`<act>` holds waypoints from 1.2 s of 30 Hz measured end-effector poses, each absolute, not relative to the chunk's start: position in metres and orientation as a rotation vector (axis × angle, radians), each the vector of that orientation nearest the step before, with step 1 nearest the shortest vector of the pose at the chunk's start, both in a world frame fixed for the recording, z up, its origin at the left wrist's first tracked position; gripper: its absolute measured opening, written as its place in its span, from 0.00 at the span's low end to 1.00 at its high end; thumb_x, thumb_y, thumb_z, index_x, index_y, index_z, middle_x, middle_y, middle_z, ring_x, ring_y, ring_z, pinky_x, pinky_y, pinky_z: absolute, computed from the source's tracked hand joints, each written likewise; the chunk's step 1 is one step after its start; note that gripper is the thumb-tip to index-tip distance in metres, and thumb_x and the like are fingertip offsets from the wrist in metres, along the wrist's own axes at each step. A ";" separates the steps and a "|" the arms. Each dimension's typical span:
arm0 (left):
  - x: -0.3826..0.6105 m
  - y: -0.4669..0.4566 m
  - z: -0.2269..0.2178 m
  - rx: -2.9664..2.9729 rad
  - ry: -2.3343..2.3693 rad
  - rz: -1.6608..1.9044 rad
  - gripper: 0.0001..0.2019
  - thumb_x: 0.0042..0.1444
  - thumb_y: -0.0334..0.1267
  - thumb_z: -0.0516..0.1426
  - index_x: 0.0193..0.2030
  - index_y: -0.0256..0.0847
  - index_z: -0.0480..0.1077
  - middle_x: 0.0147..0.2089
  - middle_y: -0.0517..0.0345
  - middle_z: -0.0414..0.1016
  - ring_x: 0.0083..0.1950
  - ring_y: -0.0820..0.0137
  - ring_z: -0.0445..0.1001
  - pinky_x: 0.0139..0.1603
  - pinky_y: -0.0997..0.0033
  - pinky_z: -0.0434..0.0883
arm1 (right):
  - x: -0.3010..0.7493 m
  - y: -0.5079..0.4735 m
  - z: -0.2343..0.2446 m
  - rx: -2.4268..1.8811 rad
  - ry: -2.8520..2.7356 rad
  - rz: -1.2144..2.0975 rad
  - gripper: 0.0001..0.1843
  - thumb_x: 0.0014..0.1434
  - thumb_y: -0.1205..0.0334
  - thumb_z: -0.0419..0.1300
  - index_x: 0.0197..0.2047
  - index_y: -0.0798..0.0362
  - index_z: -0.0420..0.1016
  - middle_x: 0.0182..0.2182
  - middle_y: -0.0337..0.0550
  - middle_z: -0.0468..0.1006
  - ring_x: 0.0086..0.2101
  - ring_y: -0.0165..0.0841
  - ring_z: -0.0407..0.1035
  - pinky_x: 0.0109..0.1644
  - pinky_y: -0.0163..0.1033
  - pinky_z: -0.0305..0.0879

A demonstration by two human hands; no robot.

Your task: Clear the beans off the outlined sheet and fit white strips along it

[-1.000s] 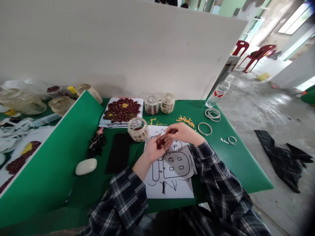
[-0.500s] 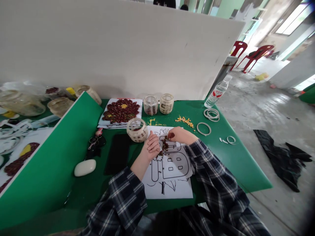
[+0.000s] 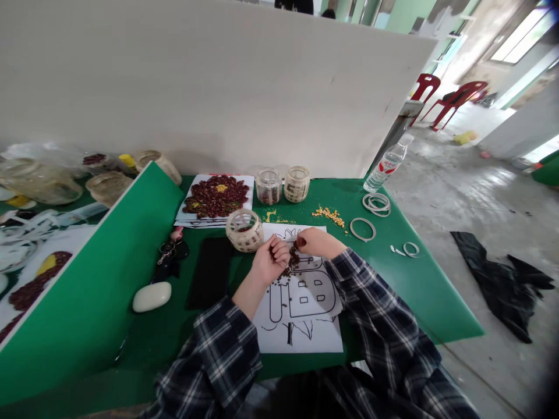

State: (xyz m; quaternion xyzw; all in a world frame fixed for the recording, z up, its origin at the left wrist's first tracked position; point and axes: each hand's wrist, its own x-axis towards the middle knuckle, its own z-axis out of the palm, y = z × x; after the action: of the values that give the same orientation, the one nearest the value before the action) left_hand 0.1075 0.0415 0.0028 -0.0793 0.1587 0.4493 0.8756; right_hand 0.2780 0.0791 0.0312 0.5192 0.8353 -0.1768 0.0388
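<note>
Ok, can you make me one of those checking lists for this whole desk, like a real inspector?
Surface: green tabletop.
Things in use: dark beans scattered over outline drawings; a woven-looking jar nearby.
Clutter: yellow kernels, a black phone-like slab, a white oval thing, a water bottle.
Hands: left hand curled around some beans; right hand low over the drawings, fingertips partly hidden.
Cables: none certain; the pale rings at the right might be coils, can't tell.
Surroundings: green divider, red chairs, black plastic on the floor.
</note>
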 end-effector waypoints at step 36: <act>0.113 0.044 0.002 -0.131 0.501 1.138 0.19 0.63 0.29 0.45 0.58 0.26 0.65 0.50 0.38 0.77 0.57 0.58 0.73 0.52 0.64 0.76 | 0.273 0.054 0.070 1.715 2.535 -0.719 0.07 0.50 0.69 0.59 0.27 0.57 0.79 0.26 0.44 0.79 0.28 0.31 0.69 0.32 0.33 0.58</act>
State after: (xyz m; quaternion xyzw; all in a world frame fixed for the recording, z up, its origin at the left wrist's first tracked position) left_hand 0.1130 0.0441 0.0024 -0.0612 0.2345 0.5326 0.8110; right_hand 0.2729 0.0542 0.0699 0.5454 0.8063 -0.2288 -0.0010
